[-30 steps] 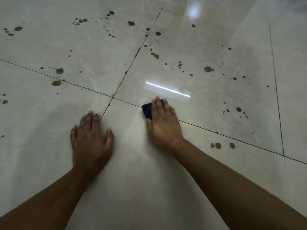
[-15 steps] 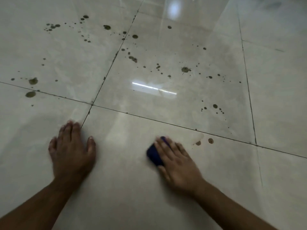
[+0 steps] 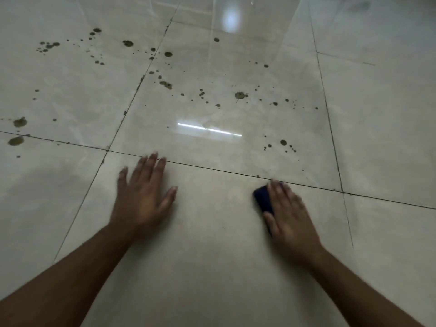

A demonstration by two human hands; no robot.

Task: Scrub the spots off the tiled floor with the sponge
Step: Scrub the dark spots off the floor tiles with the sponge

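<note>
My right hand [image 3: 289,213] presses flat on a dark blue sponge [image 3: 263,199], which shows at the hand's left edge, just below a grout line. Flat on the same pale tile, fingers spread, lies my left hand [image 3: 144,194], holding nothing. Dark brown spots dot the glossy tiled floor [image 3: 212,244]: a cluster [image 3: 283,142] beyond the sponge, a larger splat [image 3: 240,95] farther off, and several more on the far left tile [image 3: 48,45]. The tile under both hands looks free of spots.
Two bigger spots [image 3: 16,140] sit at the left edge. Dark grout lines [image 3: 224,170] cross the floor. A bright light strip [image 3: 208,129] reflects on the middle tile.
My right hand slid the sponge to the right and forward over the three spots by the grout line, which no longer show. My left hand moved to the right and up to the grout line.
</note>
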